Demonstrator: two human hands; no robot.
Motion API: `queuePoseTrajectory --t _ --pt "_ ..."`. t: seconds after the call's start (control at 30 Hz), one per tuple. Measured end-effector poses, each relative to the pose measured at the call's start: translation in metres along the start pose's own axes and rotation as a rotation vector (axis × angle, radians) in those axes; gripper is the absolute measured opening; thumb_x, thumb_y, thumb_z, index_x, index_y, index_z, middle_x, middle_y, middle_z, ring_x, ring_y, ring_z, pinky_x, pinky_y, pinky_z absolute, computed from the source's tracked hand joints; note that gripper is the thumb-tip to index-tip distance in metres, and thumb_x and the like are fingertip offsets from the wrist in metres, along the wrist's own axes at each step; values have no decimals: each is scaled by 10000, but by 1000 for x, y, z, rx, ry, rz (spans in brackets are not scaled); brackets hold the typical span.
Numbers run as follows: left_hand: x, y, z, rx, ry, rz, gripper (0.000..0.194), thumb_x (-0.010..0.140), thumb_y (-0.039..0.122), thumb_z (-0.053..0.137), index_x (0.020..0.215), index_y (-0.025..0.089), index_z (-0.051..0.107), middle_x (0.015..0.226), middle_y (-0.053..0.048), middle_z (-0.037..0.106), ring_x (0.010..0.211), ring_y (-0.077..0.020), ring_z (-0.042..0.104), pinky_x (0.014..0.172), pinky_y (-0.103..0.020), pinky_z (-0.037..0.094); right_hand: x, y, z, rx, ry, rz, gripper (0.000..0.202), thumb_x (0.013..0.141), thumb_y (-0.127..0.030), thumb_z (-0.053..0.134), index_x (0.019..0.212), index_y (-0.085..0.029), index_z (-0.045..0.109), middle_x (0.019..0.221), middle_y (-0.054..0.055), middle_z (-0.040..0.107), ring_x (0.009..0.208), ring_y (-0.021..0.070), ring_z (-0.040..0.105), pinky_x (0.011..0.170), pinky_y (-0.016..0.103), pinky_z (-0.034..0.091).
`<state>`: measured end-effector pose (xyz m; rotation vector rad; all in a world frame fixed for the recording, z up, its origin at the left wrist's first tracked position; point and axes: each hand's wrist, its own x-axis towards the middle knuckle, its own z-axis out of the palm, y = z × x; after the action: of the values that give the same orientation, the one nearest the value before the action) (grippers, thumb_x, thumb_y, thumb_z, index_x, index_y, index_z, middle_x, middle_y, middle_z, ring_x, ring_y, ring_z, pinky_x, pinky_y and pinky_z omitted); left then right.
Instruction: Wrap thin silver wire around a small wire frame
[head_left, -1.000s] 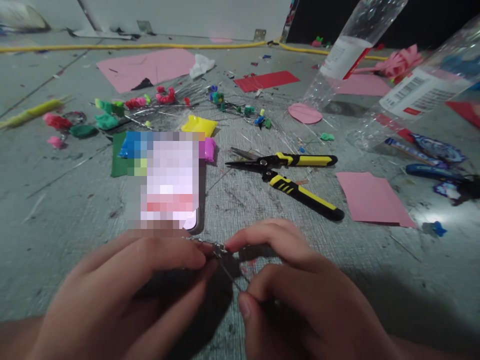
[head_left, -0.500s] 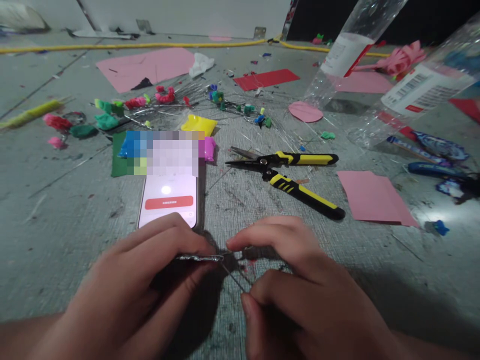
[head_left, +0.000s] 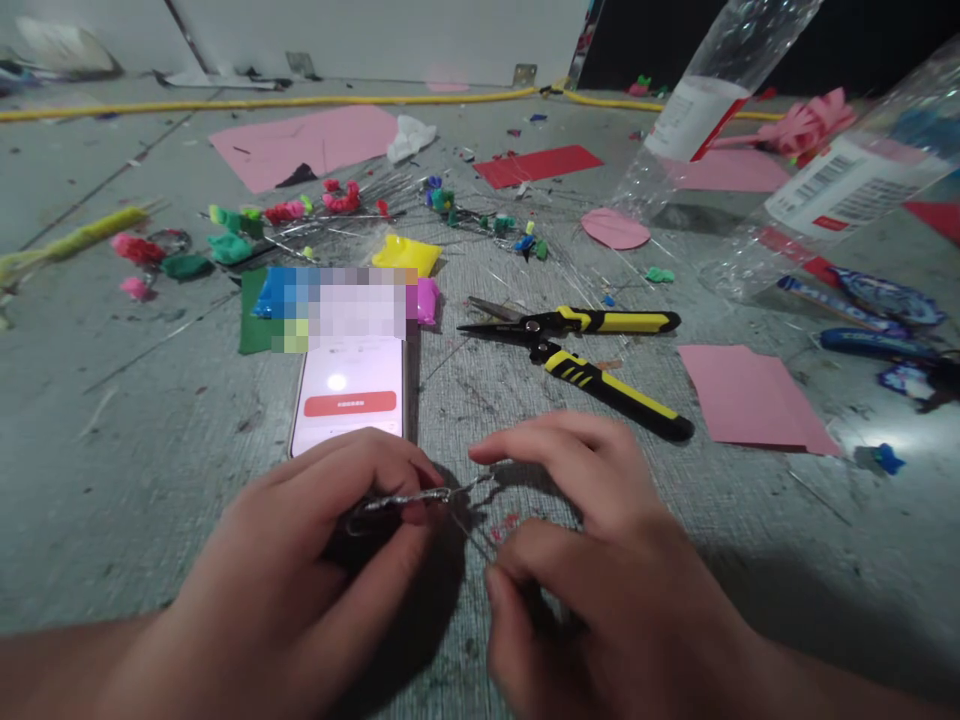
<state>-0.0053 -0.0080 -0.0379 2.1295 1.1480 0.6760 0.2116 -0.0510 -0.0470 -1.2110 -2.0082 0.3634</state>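
A twisted silver wire [head_left: 412, 498] is pinched between the thumb and fingers of my left hand [head_left: 322, 560]. It has a loop at its left part, and two thin ends fork out from its right tip. My right hand [head_left: 592, 560] is beside it, thumb and index finger closed at the lower wire end, with another finger stretched out above. Behind my left hand lies a lit phone [head_left: 349, 380], its upper part pixelated. Yellow-and-black scissors [head_left: 592, 350] lie with blades apart beyond my right hand.
Two clear plastic bottles [head_left: 697, 110] stand at the right. Pink paper [head_left: 757, 395] lies near the scissors. Colourful fuzzy wire pieces [head_left: 232, 245] and a yellow packet [head_left: 409, 257] lie behind the phone. A yellow cable [head_left: 300, 102] runs along the wall.
The wire in my left hand has turned, so its loop and forked ends now show. My left hand appears slightly further right, as does much of the scene.
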Motion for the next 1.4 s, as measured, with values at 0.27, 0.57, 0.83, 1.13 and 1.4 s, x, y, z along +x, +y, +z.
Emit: queuePoseTrajectory --t 0.27,0.57,0.83,1.13,1.4 --pt "1 8 0 42 120 51 111 912 216 663 860 308 697 707 93 774 553 -120 714 500 -210 536 8 -7 6 -141 -132 -52 328 986 -121 508 707 -159 677 661 50 602 643 219 523 603 404 378" --pt "1 7 2 -18 80 145 196 926 115 621 886 306 631 870 79 795 700 -111 746 589 -208 576 7 -10 3 62 -268 114 347 984 -142 463 708 -164 672 671 20 635 565 143 584 537 315 398" --pt "-2 3 4 -45 84 188 212 928 118 666 941 330 668 923 60 824 759 -143 784 639 -231 638 9 -4 9 28 -251 29 291 917 -85 454 736 -162 669 640 18 656 509 138 580 480 308 388" --pt "-4 5 2 -17 -20 127 205 937 115 615 961 316 640 898 55 806 722 -135 764 603 -228 610 5 -5 6 167 -384 115 302 962 -119 472 690 -199 576 589 -29 603 469 96 514 465 262 354" --pt "6 4 1 -21 73 51 162 918 156 659 828 291 667 822 78 802 630 -116 745 591 -205 587 -3 4 -1 -33 -277 12 312 1013 -100 469 793 -176 677 690 17 657 576 159 595 535 327 370"
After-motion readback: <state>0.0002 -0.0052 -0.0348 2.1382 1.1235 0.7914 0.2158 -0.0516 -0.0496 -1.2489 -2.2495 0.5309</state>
